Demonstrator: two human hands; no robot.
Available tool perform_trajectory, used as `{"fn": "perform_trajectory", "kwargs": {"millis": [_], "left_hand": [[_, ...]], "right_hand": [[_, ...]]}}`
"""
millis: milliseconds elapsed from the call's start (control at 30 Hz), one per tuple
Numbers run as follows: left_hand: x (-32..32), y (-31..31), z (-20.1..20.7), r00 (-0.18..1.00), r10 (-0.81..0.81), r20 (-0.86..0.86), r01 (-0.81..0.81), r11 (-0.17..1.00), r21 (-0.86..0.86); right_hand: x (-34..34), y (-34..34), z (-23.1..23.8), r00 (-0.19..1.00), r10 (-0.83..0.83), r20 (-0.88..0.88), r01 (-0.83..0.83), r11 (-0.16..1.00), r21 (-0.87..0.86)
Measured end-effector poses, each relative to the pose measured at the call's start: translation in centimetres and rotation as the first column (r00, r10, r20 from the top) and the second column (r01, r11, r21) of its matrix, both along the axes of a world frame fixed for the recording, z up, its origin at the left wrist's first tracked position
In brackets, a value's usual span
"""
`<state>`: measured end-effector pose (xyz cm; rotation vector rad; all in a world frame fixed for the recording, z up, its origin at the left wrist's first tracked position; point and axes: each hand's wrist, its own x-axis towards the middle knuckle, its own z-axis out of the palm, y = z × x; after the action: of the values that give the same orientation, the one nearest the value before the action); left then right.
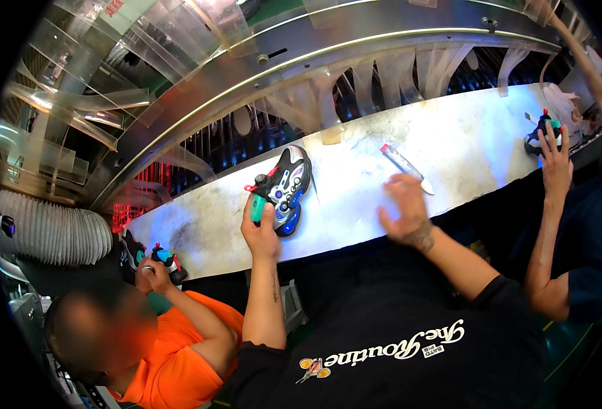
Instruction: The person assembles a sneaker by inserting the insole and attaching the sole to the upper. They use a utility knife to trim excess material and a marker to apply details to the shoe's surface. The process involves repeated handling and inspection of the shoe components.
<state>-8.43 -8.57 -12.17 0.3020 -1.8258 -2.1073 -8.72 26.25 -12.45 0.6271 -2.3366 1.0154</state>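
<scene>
My left hand (260, 235) grips a sneaker (290, 187) by its heel, fingers wrapped round the teal part beside the red pull tab. The shoe is black, grey and white with a blue sole, and it is held over the white work surface with its side turned up. Holding nothing that I can see, my right hand (406, 213) hovers above the surface, fingers apart and a little blurred. Just beyond its fingers lies a slim white pen-like tube (406, 167) with a red end, apart from the hand.
A long white bench top (362, 204) runs across, backed by a metal machine with clear hanging strips (365, 88). At left, a person in orange (192, 347) handles sneakers (168, 260). At right, another person's hand (556, 160) touches a dark sneaker (543, 134). A ribbed hose (55, 228) lies far left.
</scene>
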Motion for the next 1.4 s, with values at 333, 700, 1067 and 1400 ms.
{"fn": "perform_trajectory", "kwargs": {"millis": [333,700,1067,1400], "left_hand": [[4.2,7.5,2.8,0.994,-0.046,0.096,0.039,0.996,0.078],[6.3,4.1,1.5,0.945,-0.306,0.114,0.298,0.951,0.079],[8.1,5.7,3.0,0.916,-0.383,0.121,0.385,0.923,0.012],[6.7,9.2,1.0,0.964,-0.252,0.087,0.266,0.931,-0.252]], "right_hand": [[3.0,-7.4,1.8,0.911,0.336,0.239,-0.291,0.935,-0.205],[-1.7,-5.7,3.8,0.945,0.268,0.188,-0.304,0.931,0.202],[0.4,-5.6,2.7,0.971,0.218,0.101,-0.232,0.960,0.158],[-0.7,-2.7,-1.1,0.966,0.245,0.084,-0.250,0.967,0.049]]}}
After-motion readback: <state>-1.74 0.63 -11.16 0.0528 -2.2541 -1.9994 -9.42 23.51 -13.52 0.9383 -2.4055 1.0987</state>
